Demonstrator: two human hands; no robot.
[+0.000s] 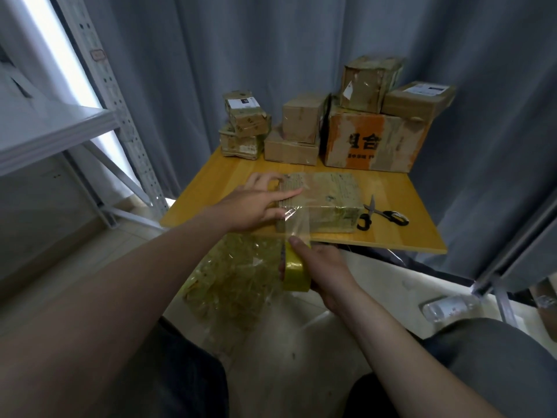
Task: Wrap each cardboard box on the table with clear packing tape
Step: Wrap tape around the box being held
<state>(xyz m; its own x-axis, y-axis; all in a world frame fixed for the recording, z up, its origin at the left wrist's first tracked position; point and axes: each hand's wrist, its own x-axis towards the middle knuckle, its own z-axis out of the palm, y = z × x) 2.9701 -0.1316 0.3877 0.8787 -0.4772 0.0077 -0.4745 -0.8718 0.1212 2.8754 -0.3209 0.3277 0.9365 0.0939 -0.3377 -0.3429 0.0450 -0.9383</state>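
A parcel-packing storeroom: taped cardboard boxes (pixel 361 122) stacked beside metal shelving (pixel 99 86) and curtains (pixel 241 40).

Table (pixel 391 188) was honey-yellow with faint straight wood grain. Flat box (pixel 331 194) read olive-brown, glossy under a clear tape strip (pixel 297 224) that showed white glare. Tape roll (pixel 297 273) appeared yellow. Scissors (pixel 388 217): black handles, silver-grey blades. Large box (pixel 373 143) was tan with an orange panel and black printed characters. Labelled box (pixel 426 90) was tan with a white label. Crumpled tape wad (pixel 238 279) looked translucent yellow-green. Curtain (pixel 271 55) was plain grey-blue. Shelf rack (pixel 99 70) was pale grey with rows of punched holes.
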